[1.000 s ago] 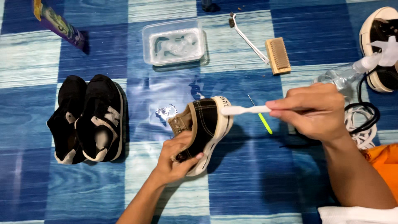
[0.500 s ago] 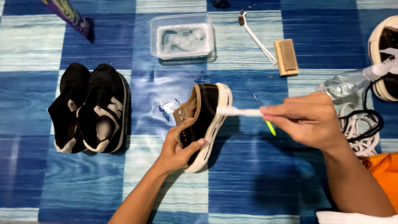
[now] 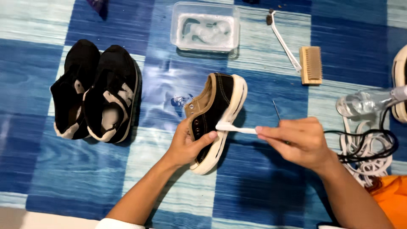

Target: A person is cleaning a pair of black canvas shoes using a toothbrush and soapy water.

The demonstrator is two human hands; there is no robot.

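My left hand [image 3: 188,142] grips a black canvas shoe [image 3: 216,112] with a tan lining and a white sole, held on its side above the blue checked mat. My right hand [image 3: 294,142] pinches a white toothbrush [image 3: 235,127] whose head rests against the shoe's white sole, just beside my left thumb. Both forearms reach in from the bottom edge.
A pair of black sneakers [image 3: 95,91] lies at the left. A clear plastic tub [image 3: 205,29] of soapy water stands at the top. A long white brush [image 3: 284,40] and a wooden scrub brush [image 3: 310,65] lie at upper right. A clear bottle [image 3: 364,101] and tangled laces [image 3: 366,146] sit at the right.
The toothbrush head has slid down the sole toward my left thumb. The view has shifted, so everything sits lower in frame.
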